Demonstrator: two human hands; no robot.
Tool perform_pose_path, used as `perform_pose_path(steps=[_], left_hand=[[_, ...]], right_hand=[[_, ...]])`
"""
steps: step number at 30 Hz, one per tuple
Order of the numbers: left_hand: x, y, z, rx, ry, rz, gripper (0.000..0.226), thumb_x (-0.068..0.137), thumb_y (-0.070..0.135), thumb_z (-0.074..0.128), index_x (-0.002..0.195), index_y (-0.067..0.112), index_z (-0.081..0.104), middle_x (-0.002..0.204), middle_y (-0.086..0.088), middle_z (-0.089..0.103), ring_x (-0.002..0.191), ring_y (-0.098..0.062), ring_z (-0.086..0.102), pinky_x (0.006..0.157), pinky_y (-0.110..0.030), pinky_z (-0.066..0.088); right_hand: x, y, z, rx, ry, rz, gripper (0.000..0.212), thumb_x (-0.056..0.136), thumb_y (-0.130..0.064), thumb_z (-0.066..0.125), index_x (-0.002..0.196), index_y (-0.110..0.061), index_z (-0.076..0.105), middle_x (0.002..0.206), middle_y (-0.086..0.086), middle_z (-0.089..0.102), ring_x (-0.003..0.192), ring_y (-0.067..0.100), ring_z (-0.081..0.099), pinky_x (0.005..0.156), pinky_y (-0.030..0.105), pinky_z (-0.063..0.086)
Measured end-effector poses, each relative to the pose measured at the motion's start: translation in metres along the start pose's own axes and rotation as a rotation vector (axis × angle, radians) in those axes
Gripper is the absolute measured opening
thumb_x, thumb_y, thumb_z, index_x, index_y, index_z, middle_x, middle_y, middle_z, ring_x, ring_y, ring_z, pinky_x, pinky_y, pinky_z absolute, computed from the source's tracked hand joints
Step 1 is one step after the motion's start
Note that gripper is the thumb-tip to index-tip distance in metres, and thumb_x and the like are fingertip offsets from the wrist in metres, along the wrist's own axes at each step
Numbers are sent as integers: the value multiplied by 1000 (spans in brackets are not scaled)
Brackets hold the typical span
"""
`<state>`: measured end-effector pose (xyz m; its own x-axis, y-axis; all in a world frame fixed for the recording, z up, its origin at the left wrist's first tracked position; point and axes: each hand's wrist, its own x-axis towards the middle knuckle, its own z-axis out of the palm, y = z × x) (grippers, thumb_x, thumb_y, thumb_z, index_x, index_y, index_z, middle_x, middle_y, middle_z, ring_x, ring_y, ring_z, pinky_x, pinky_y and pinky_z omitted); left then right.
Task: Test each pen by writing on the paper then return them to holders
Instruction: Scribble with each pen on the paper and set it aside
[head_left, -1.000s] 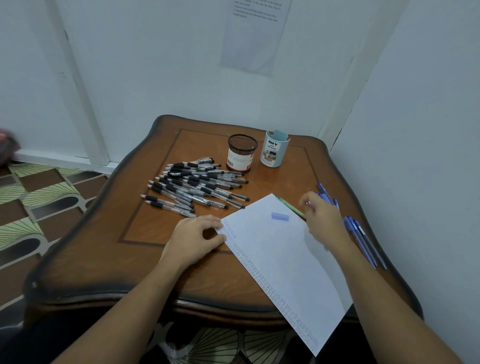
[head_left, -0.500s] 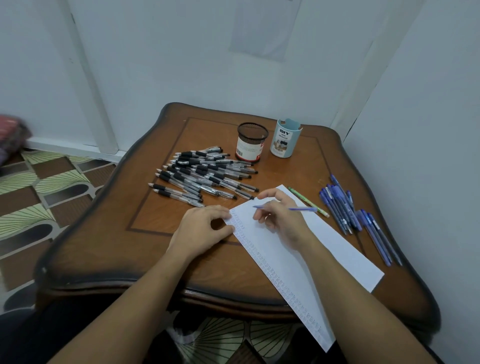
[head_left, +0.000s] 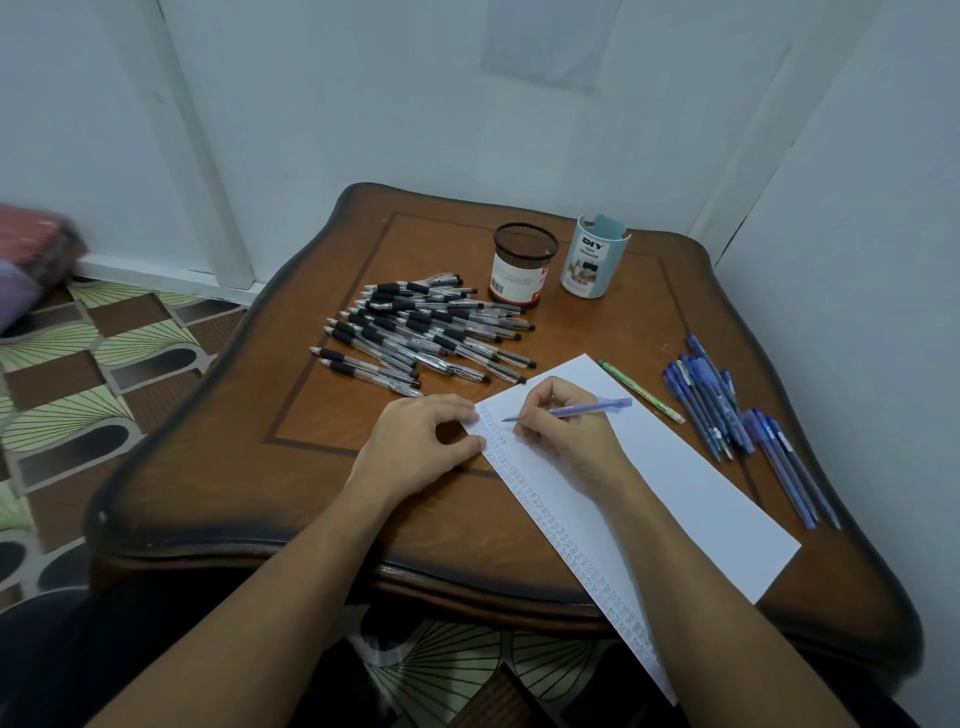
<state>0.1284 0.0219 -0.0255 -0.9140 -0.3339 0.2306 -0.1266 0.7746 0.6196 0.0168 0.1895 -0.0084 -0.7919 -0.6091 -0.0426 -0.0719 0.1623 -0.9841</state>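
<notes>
Head view, right hand (head_left: 567, 437) pinching blue pen (head_left: 597, 408), left hand (head_left: 420, 448) loosely curled on paper (head_left: 675, 483), holder (head_left: 592, 262) labelled DIY (desk organizer).

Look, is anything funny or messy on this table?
One green pen lies alone between the paper and the blue pens, the only one that colour. The paper also sits crooked, its near corner hanging over the table edge.

Dim, flat indoor light with a cool bluish cast throughout.
Light source cannot be identified. Soft, faint shadows lie beneath the left hand (head_left: 423, 441) and right hand (head_left: 569, 436). Centre is fairly sharp: the blue pen (head_left: 576, 410) and the marks on the paper (head_left: 675, 493) read clearly. The table (head_left: 208, 467) edges bow from wide-angle distortion. The wall sheet (head_left: 545, 47) and the cloth bundle (head_left: 36, 249) at the left frame edge are blurred.
</notes>
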Motion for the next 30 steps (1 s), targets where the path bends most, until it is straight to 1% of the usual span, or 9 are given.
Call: perform_pose_path(steps=[1, 3, 5, 7, 10, 20, 25, 28, 30], left_hand=[[0, 0, 0, 5, -2, -3, 35, 83, 44, 72, 114, 26, 73, 126, 15, 64, 118, -2, 55, 108, -40, 37], [0, 0, 0, 2, 0, -5, 35, 83, 44, 73, 113, 27, 73, 126, 15, 64, 118, -2, 55, 108, -41, 38], [0, 0, 0, -5, 0, -7, 34, 83, 43, 73, 113, 27, 73, 126, 14, 64, 118, -2, 55, 108, -42, 38], [0, 1, 0, -5, -3, -12, 34, 83, 43, 73, 113, 27, 73, 126, 14, 64, 118, -2, 55, 109, -41, 38], [0, 2, 0, -14, 2, -11, 33, 83, 42, 73, 113, 26, 73, 125, 14, 65, 118, -2, 56, 108, -43, 39], [-1, 3, -1, -5, -3, -21, 34, 83, 42, 73, 113, 26, 73, 125, 13, 65, 118, -2, 56, 108, -41, 40], [-1, 4, -1, -6, -1, -23, 32, 83, 41, 73, 111, 26, 74, 125, 13, 66, 117, -2, 56, 107, -39, 41], [-1, 4, -1, 1, -13, -28, 33, 83, 42, 72, 112, 26, 73, 126, 12, 65, 118, -2, 55, 108, -40, 40], [-1, 4, -2, 2, -20, -33, 33, 84, 42, 72, 113, 26, 73, 127, 13, 64, 119, -2, 54, 108, -42, 40]], right_hand=[[0, 1, 1, -28, 17, -8, 7, 75, -12, 68, 71, -16, 64, 71, 10, 67, 75, 24, 63, 72, 40, 50], [-1, 3, 2, -79, 65, -24, 16, 77, -7, 66, 65, -13, 58, 65, 9, 64, 72, 23, 61, 68, 38, 47], [-3, 4, 2, -133, 115, -30, 28, 82, -3, 65, 61, -13, 51, 57, 0, 55, 63, 13, 55, 60, 31, 41], [-2, 6, 3, -150, 111, -41, 35, 83, -1, 64, 57, -15, 46, 51, -9, 45, 55, 5, 43, 54, 25, 33], [-1, 7, 2, -147, 83, -53, 39, 82, 1, 64, 54, -17, 44, 50, -11, 40, 52, 5, 37, 53, 25, 29], [-2, 6, 3, -183, 54, -72, 29, 81, -1, 64, 59, -11, 49, 52, -8, 42, 55, 5, 38, 53, 26, 29], [-3, 5, 4, -174, 55, -61, 31, 76, -7, 64, 55, -17, 45, 52, -6, 41, 55, 7, 39, 53, 27, 29], [-1, 5, 2, -144, 75, -31, 32, 80, -5, 65, 56, -16, 46, 54, -3, 42, 60, 12, 44, 56, 31, 33], [-2, 5, 3, -170, 65, -28, 30, 82, -4, 65, 58, -13, 48, 55, -2, 44, 59, 10, 44, 56, 31, 33]])
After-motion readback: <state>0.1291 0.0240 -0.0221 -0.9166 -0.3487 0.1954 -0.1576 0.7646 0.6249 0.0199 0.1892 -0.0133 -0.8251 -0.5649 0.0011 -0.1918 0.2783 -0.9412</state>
